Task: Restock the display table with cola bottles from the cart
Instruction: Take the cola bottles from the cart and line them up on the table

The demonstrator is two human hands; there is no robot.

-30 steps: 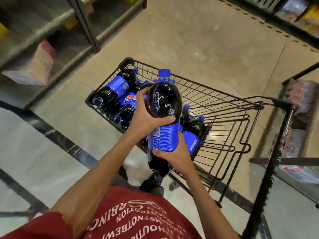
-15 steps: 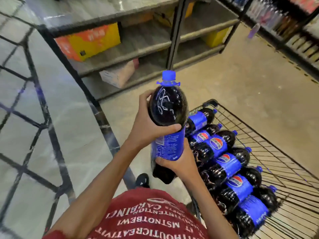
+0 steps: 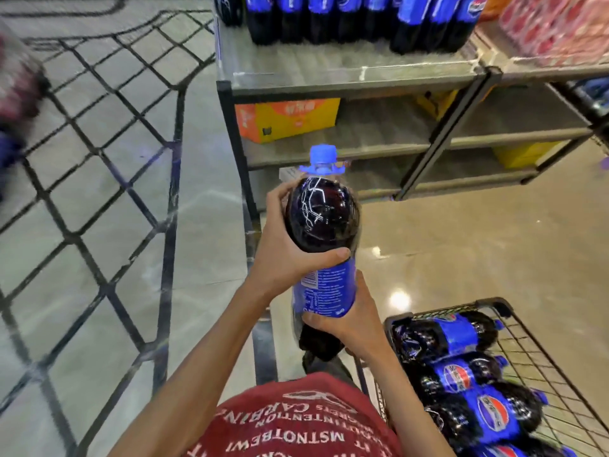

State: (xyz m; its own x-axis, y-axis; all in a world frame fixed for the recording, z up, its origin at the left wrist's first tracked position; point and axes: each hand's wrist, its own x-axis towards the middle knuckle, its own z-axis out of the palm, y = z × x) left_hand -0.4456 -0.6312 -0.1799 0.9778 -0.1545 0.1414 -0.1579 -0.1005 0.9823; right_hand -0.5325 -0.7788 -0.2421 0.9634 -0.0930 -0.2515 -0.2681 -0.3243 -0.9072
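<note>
- Head view, nearest first: the cart (image 3: 494, 302) stands close at our right side, with spare bottles (image 3: 461, 377) lying on their sides in it.
- Our right hand (image 3: 352, 321) holds the cola bottle (image 3: 321, 225) low on its blue label, fingers curled round it from the right.
- Our left hand (image 3: 283, 255) wraps the dark shoulder above the label, thumb across the front. Both hands are clasped on the bottle, and neither is free.
- The bottle is in the air before our chest, clear of the cart. Its long axis is near upright, with the cap pointing up and away from us.
- Beyond the cap is the display table (image 3: 329, 65). Its top lies higher and farther off, with a bare strip in front of the standing bottles (image 3: 349, 18).
- We judge the next move turns on this: the base must rise above that front edge and then go forward. The left hand, nearer the table, would lead.
</note>
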